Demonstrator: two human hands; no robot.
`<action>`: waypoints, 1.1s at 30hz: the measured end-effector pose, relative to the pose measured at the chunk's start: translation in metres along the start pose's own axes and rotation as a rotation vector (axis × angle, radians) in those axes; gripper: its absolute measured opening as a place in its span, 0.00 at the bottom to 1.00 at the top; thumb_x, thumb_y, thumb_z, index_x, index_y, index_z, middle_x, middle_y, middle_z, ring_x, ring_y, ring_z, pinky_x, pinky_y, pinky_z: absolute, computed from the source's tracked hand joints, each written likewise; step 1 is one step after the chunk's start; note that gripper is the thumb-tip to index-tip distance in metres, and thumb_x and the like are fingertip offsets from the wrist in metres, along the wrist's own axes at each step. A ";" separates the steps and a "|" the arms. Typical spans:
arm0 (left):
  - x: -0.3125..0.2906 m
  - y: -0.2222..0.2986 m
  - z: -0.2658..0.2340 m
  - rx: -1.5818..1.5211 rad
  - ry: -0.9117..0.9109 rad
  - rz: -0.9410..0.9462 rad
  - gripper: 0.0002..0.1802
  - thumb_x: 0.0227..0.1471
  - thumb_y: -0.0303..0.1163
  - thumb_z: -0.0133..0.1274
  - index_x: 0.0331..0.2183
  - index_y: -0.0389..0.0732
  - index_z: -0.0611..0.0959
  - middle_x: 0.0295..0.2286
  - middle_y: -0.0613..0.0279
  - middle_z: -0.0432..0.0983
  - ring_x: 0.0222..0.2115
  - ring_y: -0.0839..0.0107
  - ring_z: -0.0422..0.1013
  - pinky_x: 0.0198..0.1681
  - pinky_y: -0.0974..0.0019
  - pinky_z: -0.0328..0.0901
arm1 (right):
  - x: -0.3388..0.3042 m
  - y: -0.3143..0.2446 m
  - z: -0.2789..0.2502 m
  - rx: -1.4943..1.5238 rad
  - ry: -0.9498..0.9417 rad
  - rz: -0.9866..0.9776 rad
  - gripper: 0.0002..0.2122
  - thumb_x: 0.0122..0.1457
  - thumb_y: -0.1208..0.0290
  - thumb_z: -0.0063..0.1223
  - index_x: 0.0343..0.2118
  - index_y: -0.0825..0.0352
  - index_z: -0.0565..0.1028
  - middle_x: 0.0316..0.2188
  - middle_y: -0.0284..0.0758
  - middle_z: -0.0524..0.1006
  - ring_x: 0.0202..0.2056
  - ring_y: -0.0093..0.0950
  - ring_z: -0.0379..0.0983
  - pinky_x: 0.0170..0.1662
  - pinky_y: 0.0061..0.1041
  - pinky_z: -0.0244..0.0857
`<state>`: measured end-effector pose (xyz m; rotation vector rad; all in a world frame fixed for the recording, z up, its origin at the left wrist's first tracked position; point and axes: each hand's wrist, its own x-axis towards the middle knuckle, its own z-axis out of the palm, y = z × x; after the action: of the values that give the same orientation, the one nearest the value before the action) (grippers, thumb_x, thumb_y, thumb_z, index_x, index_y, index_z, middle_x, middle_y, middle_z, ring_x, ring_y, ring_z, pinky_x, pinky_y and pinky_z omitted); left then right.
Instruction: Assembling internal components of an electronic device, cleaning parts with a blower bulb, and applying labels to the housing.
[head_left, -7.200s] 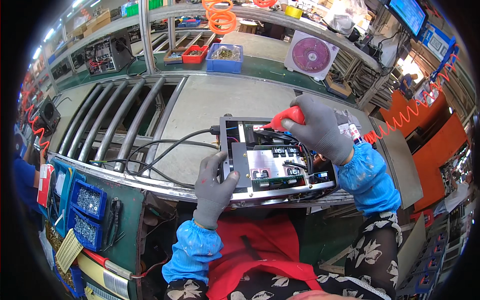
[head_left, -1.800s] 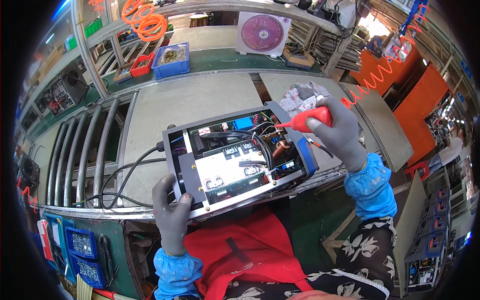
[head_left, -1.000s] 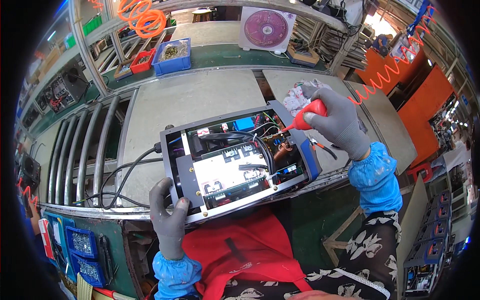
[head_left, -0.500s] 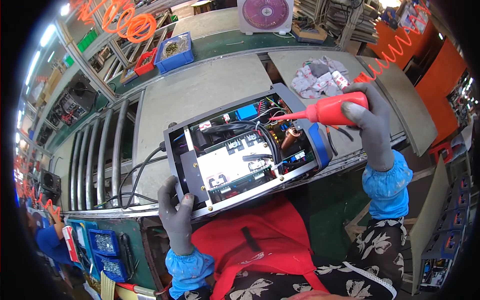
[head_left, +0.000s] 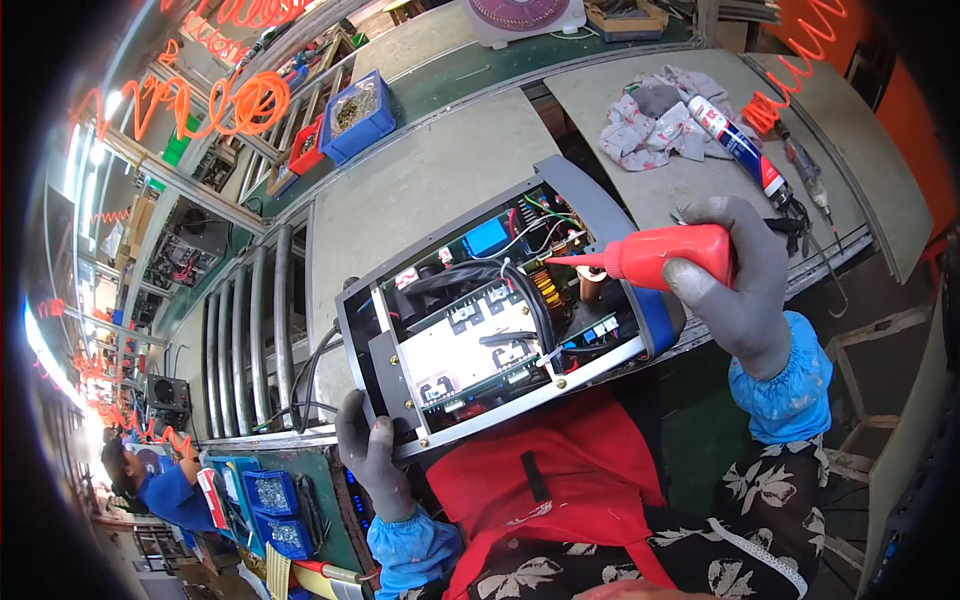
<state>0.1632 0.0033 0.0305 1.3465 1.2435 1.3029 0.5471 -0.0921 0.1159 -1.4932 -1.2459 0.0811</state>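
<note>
An open electronic unit with a grey metal frame (head_left: 452,222) rests tilted at the bench's near edge, circuit boards, black cables and a copper coil (head_left: 592,286) showing inside. At its near left corner my left hand (head_left: 378,455), in a grey glove, grips the frame, thumb on top. My right hand (head_left: 740,285), also gloved, is wrapped round a red squeeze bottle (head_left: 668,255). The bottle lies almost level, its thin nozzle pointing left over the wires by the coil. Whether the tip touches anything, I cannot tell.
Beyond the unit lie a crumpled rag (head_left: 655,125), a blue and white tube (head_left: 738,148) and a slim hose-fed tool (head_left: 806,172). Blue bins (head_left: 358,118) of small parts stand at the back left. Metal rollers (head_left: 240,335) flank the bench; a co-worker (head_left: 175,490) is at far left.
The view has turned, so the bench sits differently and the tube shows whole. My right hand has brought the bottle's nozzle further over the unit's inside. My left hand keeps its grip.
</note>
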 end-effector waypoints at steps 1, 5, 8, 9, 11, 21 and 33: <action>0.000 -0.001 0.000 0.003 0.006 -0.003 0.30 0.49 0.27 0.52 0.55 0.29 0.71 0.49 0.51 0.71 0.47 0.65 0.69 0.53 0.64 0.65 | -0.001 0.002 -0.001 0.008 0.013 -0.027 0.16 0.47 0.71 0.63 0.38 0.71 0.74 0.29 0.39 0.76 0.30 0.28 0.75 0.34 0.27 0.69; 0.000 0.000 0.002 -0.009 0.008 -0.004 0.29 0.49 0.26 0.52 0.55 0.29 0.72 0.49 0.51 0.71 0.48 0.65 0.69 0.52 0.64 0.65 | 0.003 0.006 -0.002 0.029 0.046 -0.093 0.16 0.47 0.71 0.63 0.38 0.71 0.74 0.29 0.40 0.76 0.29 0.29 0.75 0.34 0.28 0.69; 0.000 0.000 0.002 -0.012 -0.007 0.000 0.29 0.49 0.27 0.53 0.55 0.29 0.71 0.49 0.52 0.71 0.48 0.66 0.69 0.52 0.65 0.65 | 0.010 0.008 0.001 0.024 -0.007 -0.098 0.17 0.47 0.71 0.63 0.39 0.71 0.74 0.29 0.40 0.76 0.29 0.29 0.76 0.34 0.27 0.70; -0.001 0.001 0.001 0.007 0.003 0.001 0.29 0.49 0.27 0.53 0.54 0.30 0.72 0.49 0.51 0.71 0.48 0.64 0.69 0.52 0.63 0.65 | 0.013 0.010 0.002 0.024 -0.035 -0.095 0.17 0.47 0.70 0.63 0.39 0.71 0.74 0.28 0.40 0.76 0.29 0.29 0.76 0.34 0.27 0.70; -0.003 0.006 0.001 0.048 0.022 0.004 0.28 0.49 0.28 0.55 0.53 0.31 0.74 0.49 0.50 0.71 0.49 0.61 0.69 0.53 0.61 0.65 | 0.018 0.007 0.002 -0.011 -0.103 -0.051 0.18 0.48 0.72 0.61 0.42 0.72 0.72 0.34 0.38 0.75 0.34 0.26 0.73 0.39 0.27 0.69; 0.044 0.088 0.113 0.830 -0.772 1.021 0.29 0.37 0.21 0.56 0.48 0.39 0.79 0.48 0.52 0.74 0.53 0.48 0.67 0.54 0.52 0.63 | 0.013 0.015 0.011 0.129 -0.033 0.100 0.19 0.49 0.73 0.60 0.45 0.71 0.70 0.38 0.37 0.73 0.38 0.23 0.71 0.43 0.26 0.68; 0.053 0.090 0.158 0.998 -1.146 0.999 0.26 0.39 0.23 0.55 0.46 0.40 0.78 0.45 0.55 0.75 0.37 0.56 0.73 0.39 0.58 0.70 | 0.003 0.016 0.007 0.088 -0.009 0.072 0.20 0.47 0.72 0.59 0.44 0.72 0.71 0.38 0.37 0.73 0.39 0.24 0.71 0.43 0.26 0.67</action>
<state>0.3258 0.0530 0.1134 3.0242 0.2543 0.0721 0.5542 -0.0819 0.1033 -1.4629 -1.1808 0.1881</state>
